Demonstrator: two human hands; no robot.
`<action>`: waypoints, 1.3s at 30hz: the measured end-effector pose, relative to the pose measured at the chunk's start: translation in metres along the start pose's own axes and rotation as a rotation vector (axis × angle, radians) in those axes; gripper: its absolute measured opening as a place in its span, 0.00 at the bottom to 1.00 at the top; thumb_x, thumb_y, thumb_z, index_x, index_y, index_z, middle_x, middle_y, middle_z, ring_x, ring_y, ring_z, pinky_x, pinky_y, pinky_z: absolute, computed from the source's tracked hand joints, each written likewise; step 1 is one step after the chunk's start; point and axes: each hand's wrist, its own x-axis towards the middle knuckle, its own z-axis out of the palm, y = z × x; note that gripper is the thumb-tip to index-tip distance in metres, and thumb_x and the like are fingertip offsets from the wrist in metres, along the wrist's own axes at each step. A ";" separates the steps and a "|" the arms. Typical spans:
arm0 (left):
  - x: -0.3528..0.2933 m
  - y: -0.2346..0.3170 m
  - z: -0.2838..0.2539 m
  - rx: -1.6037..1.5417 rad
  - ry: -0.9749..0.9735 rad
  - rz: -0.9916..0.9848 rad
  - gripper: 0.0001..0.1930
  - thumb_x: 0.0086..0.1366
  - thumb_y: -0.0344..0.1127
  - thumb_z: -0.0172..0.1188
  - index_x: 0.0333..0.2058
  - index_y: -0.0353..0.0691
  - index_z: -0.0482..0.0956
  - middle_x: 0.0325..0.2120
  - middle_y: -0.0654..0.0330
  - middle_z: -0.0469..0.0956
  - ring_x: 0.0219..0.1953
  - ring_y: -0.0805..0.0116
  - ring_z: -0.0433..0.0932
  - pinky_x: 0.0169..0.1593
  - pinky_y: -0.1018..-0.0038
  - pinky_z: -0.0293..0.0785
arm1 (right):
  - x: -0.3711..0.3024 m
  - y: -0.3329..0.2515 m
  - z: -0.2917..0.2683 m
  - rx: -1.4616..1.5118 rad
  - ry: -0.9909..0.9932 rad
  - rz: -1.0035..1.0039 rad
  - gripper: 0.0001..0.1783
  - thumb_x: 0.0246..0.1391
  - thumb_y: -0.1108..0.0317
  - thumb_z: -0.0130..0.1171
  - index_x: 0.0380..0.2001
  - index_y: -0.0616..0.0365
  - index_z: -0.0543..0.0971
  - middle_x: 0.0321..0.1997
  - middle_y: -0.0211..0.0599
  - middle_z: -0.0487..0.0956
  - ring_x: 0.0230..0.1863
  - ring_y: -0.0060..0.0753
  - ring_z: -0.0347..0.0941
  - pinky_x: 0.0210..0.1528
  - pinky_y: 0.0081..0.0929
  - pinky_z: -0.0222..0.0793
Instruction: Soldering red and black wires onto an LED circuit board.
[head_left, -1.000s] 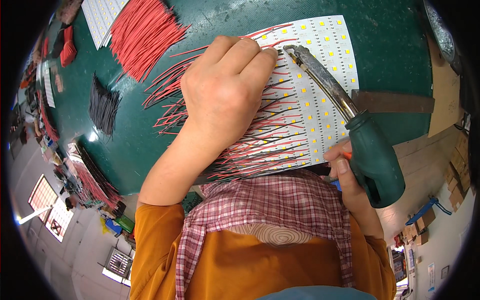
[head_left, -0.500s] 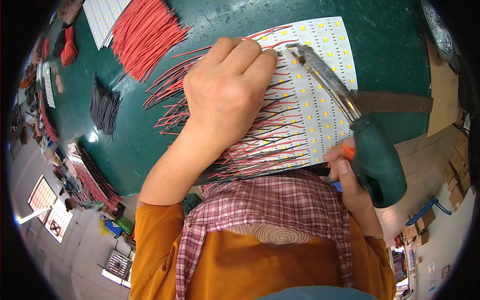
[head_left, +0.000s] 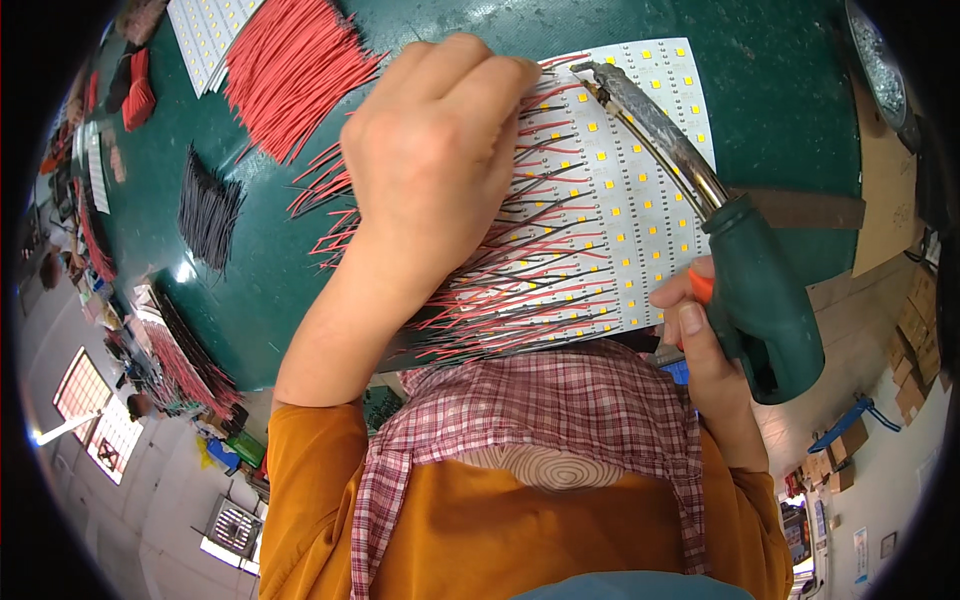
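Soldering iron held over white LED strip panel on green counter.

Left hand (head_left: 440, 160) laid knuckles-up, fingers curled down onto the white LED strip panel (head_left: 620, 200) and the red and black wire leads (head_left: 520, 290) fanned across it; whether anything was pinched under the fingers, impossible to tell. Right hand (head_left: 705, 350) closed around the green handle of the soldering iron (head_left: 700, 200), thumb by its orange button, metal tip reaching up-left to the panel's top edge, just beside the left fingertips. Panel spread on the green counter (head_left: 780, 90) between both hands. Further left, well apart: a heap of loose red wires (head_left: 290, 70), a smaller bundle of black wires (head_left: 208, 205), more white strips (head_left: 205, 30) at the top edge. Cardboard pieces (head_left: 885, 190) at the right. View of the panel's left part blocked by the left hand.
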 end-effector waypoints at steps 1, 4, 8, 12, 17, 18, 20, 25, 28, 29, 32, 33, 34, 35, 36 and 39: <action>-0.001 0.000 0.003 0.029 -0.020 -0.003 0.08 0.44 0.26 0.61 0.26 0.44 0.78 0.22 0.65 0.71 0.26 0.65 0.72 0.26 0.71 0.70 | 0.000 0.002 0.001 -0.017 0.002 -0.032 0.07 0.52 0.80 0.53 0.35 0.61 0.75 0.33 0.33 0.76 0.35 0.26 0.72 0.38 0.22 0.68; -0.002 0.003 0.006 0.026 -0.009 -0.006 0.08 0.46 0.23 0.61 0.27 0.42 0.80 0.21 0.64 0.72 0.25 0.65 0.72 0.27 0.72 0.69 | 0.004 0.003 0.001 -0.060 0.005 -0.077 0.07 0.52 0.80 0.53 0.35 0.61 0.75 0.33 0.34 0.76 0.35 0.27 0.73 0.38 0.22 0.69; -0.002 0.006 0.008 0.032 0.013 0.016 0.09 0.47 0.20 0.62 0.28 0.39 0.81 0.20 0.62 0.73 0.24 0.64 0.72 0.28 0.72 0.69 | 0.004 0.006 -0.001 -0.112 0.001 -0.111 0.06 0.52 0.79 0.54 0.35 0.61 0.75 0.33 0.34 0.77 0.35 0.28 0.73 0.38 0.22 0.69; -0.003 0.005 0.009 0.063 0.005 0.022 0.09 0.46 0.20 0.62 0.28 0.39 0.81 0.20 0.62 0.73 0.24 0.64 0.72 0.28 0.72 0.69 | 0.003 0.008 0.000 -0.125 0.001 -0.106 0.07 0.52 0.79 0.55 0.35 0.61 0.75 0.33 0.34 0.77 0.35 0.28 0.74 0.38 0.23 0.70; -0.005 0.002 0.011 0.165 0.015 0.086 0.10 0.39 0.27 0.58 0.25 0.43 0.77 0.23 0.65 0.72 0.27 0.67 0.72 0.24 0.73 0.70 | 0.003 0.015 -0.002 -0.241 -0.064 -0.111 0.08 0.51 0.79 0.56 0.37 0.62 0.75 0.33 0.34 0.77 0.35 0.28 0.74 0.38 0.23 0.70; -0.004 0.004 0.009 0.163 0.016 0.087 0.10 0.39 0.27 0.58 0.25 0.43 0.77 0.23 0.65 0.72 0.27 0.67 0.72 0.24 0.73 0.70 | 0.003 0.018 -0.005 -0.242 -0.062 -0.111 0.08 0.51 0.79 0.56 0.37 0.62 0.75 0.33 0.34 0.77 0.35 0.28 0.74 0.38 0.23 0.70; -0.002 0.008 0.005 0.128 -0.047 0.024 0.09 0.46 0.22 0.62 0.29 0.40 0.81 0.21 0.63 0.73 0.25 0.65 0.72 0.27 0.72 0.69 | 0.005 0.025 -0.008 -0.348 -0.168 -0.231 0.15 0.57 0.71 0.50 0.47 0.61 0.66 0.30 0.38 0.76 0.24 0.17 0.63 0.28 0.17 0.62; -0.003 0.008 0.004 0.139 -0.049 0.028 0.09 0.46 0.22 0.62 0.28 0.40 0.81 0.21 0.62 0.73 0.25 0.65 0.73 0.28 0.72 0.70 | 0.002 0.008 -0.003 -0.047 0.004 -0.143 0.16 0.57 0.72 0.50 0.48 0.61 0.66 0.31 0.39 0.77 0.22 0.17 0.62 0.27 0.17 0.62; -0.001 0.007 0.002 0.136 -0.052 0.026 0.08 0.46 0.22 0.62 0.28 0.40 0.80 0.21 0.62 0.73 0.25 0.64 0.73 0.28 0.72 0.70 | 0.001 0.010 -0.004 -0.054 0.028 -0.147 0.16 0.57 0.72 0.49 0.49 0.61 0.66 0.32 0.40 0.77 0.22 0.17 0.62 0.26 0.17 0.62; -0.001 0.007 0.003 0.135 -0.064 0.018 0.08 0.47 0.22 0.62 0.28 0.40 0.80 0.21 0.62 0.73 0.25 0.64 0.73 0.28 0.72 0.70 | 0.001 0.012 -0.005 -0.064 0.034 -0.162 0.16 0.57 0.73 0.49 0.49 0.61 0.66 0.32 0.40 0.77 0.22 0.17 0.62 0.26 0.17 0.62; 0.008 0.006 -0.001 0.006 -0.046 -0.013 0.07 0.47 0.22 0.62 0.27 0.39 0.79 0.21 0.61 0.73 0.25 0.63 0.73 0.28 0.71 0.70 | 0.001 0.013 -0.006 -0.040 0.060 -0.167 0.16 0.57 0.73 0.49 0.48 0.61 0.66 0.32 0.40 0.77 0.22 0.17 0.62 0.27 0.17 0.62; 0.010 0.007 -0.001 0.005 -0.048 -0.012 0.07 0.47 0.22 0.62 0.27 0.39 0.79 0.21 0.61 0.73 0.25 0.63 0.73 0.28 0.71 0.70 | 0.001 0.013 -0.006 -0.039 0.062 -0.165 0.16 0.57 0.73 0.49 0.48 0.61 0.66 0.32 0.40 0.77 0.22 0.17 0.62 0.27 0.17 0.62; 0.012 0.009 0.001 0.010 -0.045 -0.005 0.07 0.48 0.22 0.61 0.27 0.39 0.79 0.21 0.61 0.73 0.25 0.63 0.73 0.28 0.71 0.69 | 0.001 0.013 -0.006 -0.052 0.059 -0.152 0.15 0.57 0.73 0.49 0.48 0.61 0.66 0.32 0.41 0.77 0.23 0.17 0.62 0.27 0.17 0.62; 0.014 0.012 0.003 0.020 -0.039 0.000 0.06 0.48 0.22 0.61 0.27 0.39 0.78 0.21 0.61 0.72 0.25 0.62 0.73 0.28 0.71 0.69 | 0.001 0.012 -0.006 -0.065 0.051 -0.142 0.15 0.57 0.73 0.49 0.48 0.61 0.66 0.33 0.41 0.77 0.23 0.17 0.62 0.27 0.17 0.62; 0.014 0.013 0.006 0.045 -0.045 0.008 0.06 0.49 0.22 0.61 0.27 0.40 0.79 0.21 0.61 0.72 0.24 0.63 0.72 0.27 0.71 0.69 | 0.001 0.014 -0.006 -0.065 0.049 -0.143 0.15 0.57 0.73 0.49 0.48 0.61 0.66 0.33 0.41 0.77 0.23 0.17 0.62 0.27 0.17 0.62; 0.008 0.012 0.019 0.086 -0.027 0.028 0.09 0.39 0.25 0.59 0.23 0.43 0.74 0.22 0.63 0.69 0.27 0.63 0.71 0.25 0.69 0.70 | 0.000 0.018 -0.006 -0.084 0.030 -0.177 0.13 0.57 0.73 0.49 0.46 0.60 0.66 0.34 0.42 0.76 0.24 0.17 0.62 0.28 0.18 0.63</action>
